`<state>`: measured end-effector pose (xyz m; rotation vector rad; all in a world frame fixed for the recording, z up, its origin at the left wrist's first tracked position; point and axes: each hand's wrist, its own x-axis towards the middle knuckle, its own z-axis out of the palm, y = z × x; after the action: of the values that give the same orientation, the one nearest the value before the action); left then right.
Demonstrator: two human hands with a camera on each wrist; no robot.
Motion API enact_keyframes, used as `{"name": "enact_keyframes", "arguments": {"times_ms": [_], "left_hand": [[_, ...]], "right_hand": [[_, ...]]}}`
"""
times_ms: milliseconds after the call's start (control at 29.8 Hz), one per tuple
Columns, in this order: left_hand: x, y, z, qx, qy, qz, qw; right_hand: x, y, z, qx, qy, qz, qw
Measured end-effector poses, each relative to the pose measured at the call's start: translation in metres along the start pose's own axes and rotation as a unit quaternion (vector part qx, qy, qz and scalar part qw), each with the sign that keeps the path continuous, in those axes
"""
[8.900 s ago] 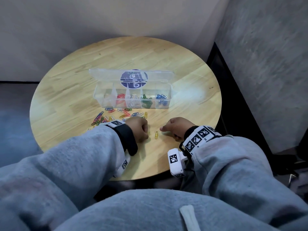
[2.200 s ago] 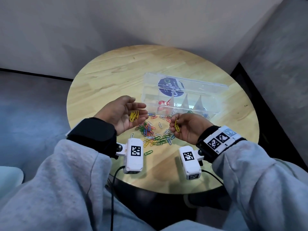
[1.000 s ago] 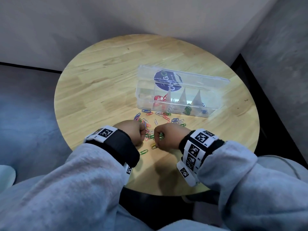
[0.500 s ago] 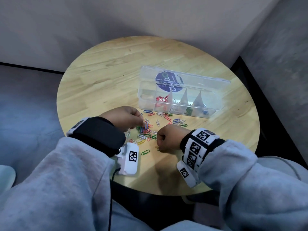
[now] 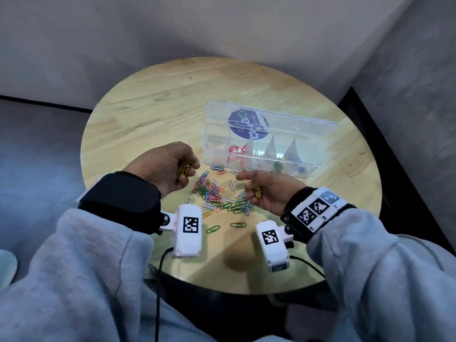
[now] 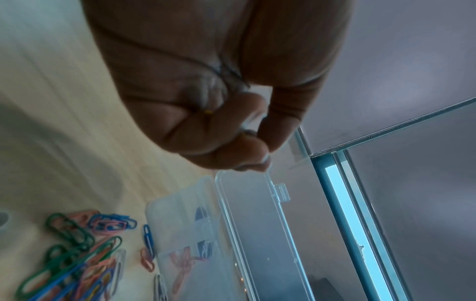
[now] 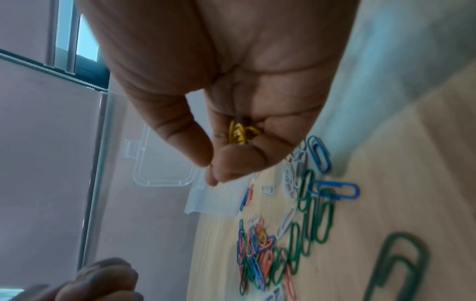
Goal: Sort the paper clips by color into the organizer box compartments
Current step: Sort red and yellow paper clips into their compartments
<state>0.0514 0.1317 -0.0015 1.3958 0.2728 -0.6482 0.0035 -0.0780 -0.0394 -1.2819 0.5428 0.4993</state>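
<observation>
A loose pile of mixed-colour paper clips (image 5: 217,193) lies on the round wooden table (image 5: 153,99), just in front of the clear organizer box (image 5: 318,164). The box stands open with its lid tilted back; red (image 5: 237,149), green (image 5: 277,166) and blue clips (image 5: 299,169) lie in separate compartments. My left hand (image 5: 190,169) is raised left of the pile, fingers curled round a bunch of yellow clips (image 5: 183,169). My right hand (image 5: 249,186) hovers over the pile's right side and grips more yellow clips (image 7: 240,134) against its palm. In the left wrist view the fist hides almost all of its clips.
Two green clips (image 5: 213,228) lie apart from the pile toward the table's near edge. A grey wall corner closes in behind and to the right of the table. Bare wood stretches across the far and left parts of the tabletop.
Both hands have lifted off the pile and turned their palms inward. The left hand moved up and left, the right hand up and right, each holding yellow clips.
</observation>
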Motion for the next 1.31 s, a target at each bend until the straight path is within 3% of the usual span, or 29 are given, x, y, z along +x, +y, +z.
{"name": "enact_keyframes", "arguments": {"times_ms": [168,269,302,370,403,470,538,605,639,840,1143,1311], "left_hand": [[0.000,0.002,0.001,0.021,0.014,-0.015,1.000],[0.002,-0.002,0.004,0.116,0.015,-0.014,0.993],[0.003,-0.004,0.005,0.145,0.011,-0.010,0.989],[0.004,-0.007,0.007,0.186,0.006,-0.003,0.983],[0.005,-0.007,0.006,0.206,0.008,-0.003,0.979],[0.007,-0.006,0.003,0.284,0.012,-0.003,0.959],[0.008,-0.009,0.000,0.424,0.009,0.007,0.906],[0.008,-0.016,-0.002,0.521,-0.009,0.017,0.854],[0.008,-0.019,-0.002,0.538,-0.020,0.017,0.842],[0.011,-0.027,0.004,0.570,-0.046,0.028,0.820],[0.012,-0.048,0.019,0.674,-0.031,0.044,0.737],[0.012,-0.047,0.018,0.685,-0.033,0.056,0.726]], "right_hand": [[0.004,-0.003,0.013,-0.018,0.021,0.032,0.999],[0.011,-0.009,0.024,-0.151,0.048,0.043,0.986],[0.014,-0.011,0.028,-0.263,0.066,0.030,0.962],[0.020,-0.015,0.033,-0.501,0.091,-0.015,0.860],[0.022,-0.016,0.037,-0.565,0.096,-0.039,0.819],[0.026,-0.016,0.042,-0.617,0.094,-0.063,0.779],[0.030,-0.015,0.048,-0.643,0.098,-0.070,0.756],[0.032,-0.012,0.052,-0.650,0.097,-0.063,0.751],[0.033,-0.011,0.053,-0.652,0.096,-0.060,0.750],[0.033,-0.009,0.051,-0.653,0.099,-0.052,0.749],[0.037,-0.010,0.049,-0.631,0.101,-0.055,0.767],[0.041,-0.009,0.045,-0.636,0.103,-0.038,0.764]]}}
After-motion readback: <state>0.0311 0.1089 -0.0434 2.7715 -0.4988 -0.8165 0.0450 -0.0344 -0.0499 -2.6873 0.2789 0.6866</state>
